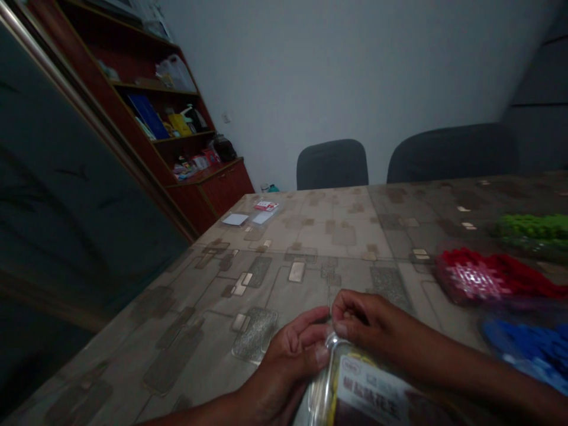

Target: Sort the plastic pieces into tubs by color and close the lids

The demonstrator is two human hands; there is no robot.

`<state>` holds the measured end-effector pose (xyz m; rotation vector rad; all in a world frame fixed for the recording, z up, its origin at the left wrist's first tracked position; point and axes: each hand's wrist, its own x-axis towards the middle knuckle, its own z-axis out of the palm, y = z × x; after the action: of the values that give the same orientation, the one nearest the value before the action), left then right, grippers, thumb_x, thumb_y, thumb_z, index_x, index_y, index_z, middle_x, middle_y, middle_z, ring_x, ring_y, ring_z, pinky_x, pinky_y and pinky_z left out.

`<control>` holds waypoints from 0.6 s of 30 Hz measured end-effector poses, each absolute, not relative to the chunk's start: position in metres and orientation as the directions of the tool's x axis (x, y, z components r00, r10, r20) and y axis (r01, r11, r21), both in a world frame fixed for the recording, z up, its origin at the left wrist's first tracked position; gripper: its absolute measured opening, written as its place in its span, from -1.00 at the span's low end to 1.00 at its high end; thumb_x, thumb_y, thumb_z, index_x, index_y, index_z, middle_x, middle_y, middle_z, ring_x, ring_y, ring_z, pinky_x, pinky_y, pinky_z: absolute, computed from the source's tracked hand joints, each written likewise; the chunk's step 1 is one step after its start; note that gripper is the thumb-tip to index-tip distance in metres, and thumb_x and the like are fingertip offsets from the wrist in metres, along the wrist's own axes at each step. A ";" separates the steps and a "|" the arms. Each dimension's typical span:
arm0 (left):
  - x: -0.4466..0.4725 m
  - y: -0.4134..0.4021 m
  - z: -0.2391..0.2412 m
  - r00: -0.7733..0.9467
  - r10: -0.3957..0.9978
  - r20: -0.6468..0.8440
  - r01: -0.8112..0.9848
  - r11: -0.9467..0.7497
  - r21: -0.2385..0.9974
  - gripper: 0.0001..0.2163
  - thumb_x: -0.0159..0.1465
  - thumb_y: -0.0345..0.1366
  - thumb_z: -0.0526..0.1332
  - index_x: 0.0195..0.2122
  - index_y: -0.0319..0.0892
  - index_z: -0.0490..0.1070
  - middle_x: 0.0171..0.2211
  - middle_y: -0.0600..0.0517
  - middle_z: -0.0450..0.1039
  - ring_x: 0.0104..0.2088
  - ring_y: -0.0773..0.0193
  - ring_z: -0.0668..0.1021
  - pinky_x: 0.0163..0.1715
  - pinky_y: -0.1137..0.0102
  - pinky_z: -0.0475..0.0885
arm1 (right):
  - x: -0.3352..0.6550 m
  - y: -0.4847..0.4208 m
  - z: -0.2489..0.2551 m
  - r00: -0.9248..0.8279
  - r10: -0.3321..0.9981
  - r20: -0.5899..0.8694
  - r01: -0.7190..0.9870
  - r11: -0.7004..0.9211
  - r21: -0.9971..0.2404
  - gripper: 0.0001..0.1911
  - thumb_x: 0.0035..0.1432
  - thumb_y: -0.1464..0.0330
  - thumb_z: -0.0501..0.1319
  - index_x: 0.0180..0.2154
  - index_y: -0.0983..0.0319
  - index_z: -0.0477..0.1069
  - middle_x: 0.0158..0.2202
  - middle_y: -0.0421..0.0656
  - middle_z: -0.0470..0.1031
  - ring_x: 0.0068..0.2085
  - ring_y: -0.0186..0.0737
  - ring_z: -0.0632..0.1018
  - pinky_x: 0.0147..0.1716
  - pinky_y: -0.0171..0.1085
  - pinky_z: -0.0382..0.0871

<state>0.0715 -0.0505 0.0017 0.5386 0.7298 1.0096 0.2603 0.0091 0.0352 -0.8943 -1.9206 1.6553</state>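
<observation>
From where I'm standing: clear plastic box with a printed label, near side, just right of middle. Left hand grips its far corner; right hand is pinched narrow right there, can't tell on what. Top looks unopened so far, but it's dim. Farther right: bright red pieces in a see-through tub.

Here are both arms, bare, reaching in: the left forearm rises from the lower left, the right forearm slants in from the right. The left hand lies with its thumb angled forward, fingers stretched toward its partner. And the right hand arches over, its index finger curled, thumb drawn in close beneath; the fingertips nearly meet.
</observation>
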 end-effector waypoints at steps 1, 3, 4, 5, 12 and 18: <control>0.072 -0.051 0.002 0.349 0.897 -0.273 -0.550 0.431 0.715 -0.51 0.02 -0.36 0.48 0.00 -0.20 0.46 -0.16 -0.11 0.55 -0.20 0.12 0.59 -0.12 0.29 0.38 | 0.260 0.009 0.035 -0.690 0.720 -0.075 0.181 0.072 -0.981 -0.86 0.25 0.34 0.15 -0.37 0.22 0.29 -0.43 -0.30 0.31 -0.40 -0.37 0.31 -0.44 -0.39 0.14; 0.071 -0.050 0.003 0.382 0.892 -0.242 -0.521 0.424 0.740 -0.51 0.04 -0.32 0.48 0.02 -0.19 0.45 -0.14 -0.13 0.55 -0.17 0.09 0.59 -0.09 0.28 0.37 | 0.259 0.009 0.034 -0.695 0.714 -0.085 0.181 0.059 -0.982 -0.86 0.24 0.33 0.16 -0.37 0.21 0.29 -0.44 -0.30 0.32 -0.40 -0.37 0.32 -0.43 -0.39 0.15; 0.070 -0.050 0.003 0.396 0.887 -0.237 -0.505 0.426 0.751 -0.50 0.04 -0.31 0.47 0.02 -0.19 0.45 -0.13 -0.14 0.55 -0.15 0.08 0.59 -0.08 0.28 0.37 | 0.258 0.010 0.033 -0.699 0.709 -0.097 0.184 0.046 -0.982 -0.85 0.24 0.31 0.16 -0.37 0.21 0.29 -0.44 -0.30 0.31 -0.41 -0.37 0.32 -0.43 -0.39 0.16; 0.069 -0.049 0.004 0.405 0.883 -0.238 -0.492 0.430 0.757 -0.51 0.04 -0.31 0.48 0.02 -0.19 0.46 -0.13 -0.14 0.55 -0.15 0.08 0.59 -0.08 0.28 0.36 | 0.257 0.010 0.033 -0.703 0.703 -0.112 0.189 0.033 -0.981 -0.84 0.24 0.29 0.16 -0.37 0.21 0.29 -0.44 -0.30 0.31 -0.41 -0.36 0.32 -0.43 -0.38 0.16; 0.062 -0.043 0.003 0.487 0.842 -0.231 -0.477 0.479 0.737 -0.54 0.07 -0.39 0.44 0.03 -0.26 0.46 -0.19 -0.14 0.56 -0.22 0.16 0.59 -0.11 0.33 0.36 | 0.252 0.012 0.034 -0.715 0.668 -0.204 0.257 -0.020 -0.966 -0.83 0.21 0.27 0.16 -0.38 0.21 0.27 -0.47 -0.31 0.25 -0.42 -0.35 0.30 -0.43 -0.37 0.13; 0.060 -0.040 0.003 0.399 0.856 -0.329 -0.495 0.503 0.709 -0.48 -0.04 -0.50 0.47 -0.01 -0.32 0.45 -0.31 -0.08 0.56 -0.31 0.23 0.58 -0.14 0.34 0.35 | 0.252 0.013 0.032 -0.696 0.692 -0.191 0.268 0.004 -0.963 -0.81 0.15 0.26 0.18 -0.43 0.21 0.27 -0.52 -0.34 0.19 -0.49 -0.38 0.21 -0.51 -0.37 0.02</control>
<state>0.0600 -0.0401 0.0030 0.5606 0.7445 0.9135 0.2519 0.0128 0.0320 -0.9909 -1.9499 1.7391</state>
